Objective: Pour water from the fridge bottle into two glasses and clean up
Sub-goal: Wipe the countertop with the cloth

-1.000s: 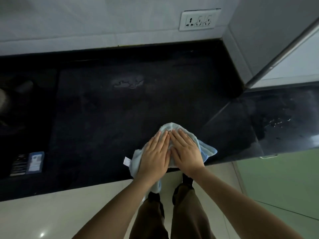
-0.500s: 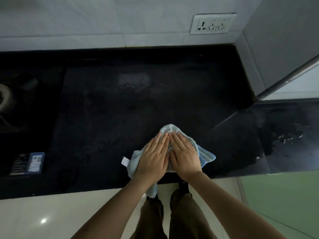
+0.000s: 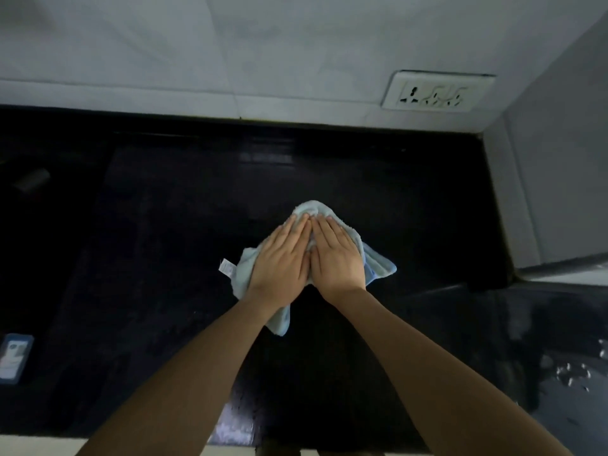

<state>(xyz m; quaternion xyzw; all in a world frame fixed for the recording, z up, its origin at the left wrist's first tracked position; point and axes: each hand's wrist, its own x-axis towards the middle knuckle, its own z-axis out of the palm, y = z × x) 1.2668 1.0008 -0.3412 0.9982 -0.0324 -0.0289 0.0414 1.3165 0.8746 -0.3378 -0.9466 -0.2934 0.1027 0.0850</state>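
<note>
A light blue cloth [image 3: 378,266] with a small white tag lies bunched on the black countertop [image 3: 164,241], near its middle. My left hand [image 3: 281,261] and my right hand [image 3: 335,258] lie side by side on top of the cloth, fingers straight and flat, pressing it down onto the counter. No bottle or glass is in view.
A white wall socket [image 3: 434,92] sits on the tiled wall behind the counter. A grey panel [image 3: 559,179] closes the right side. Water drops [image 3: 575,373] lie on the lower dark surface at right. A small blue packet [image 3: 13,357] lies at the counter's left edge.
Both hands have pushed the cloth away from the counter's front edge toward the wall, over the spot where the small puddle showed. The view has tilted up and closer.
</note>
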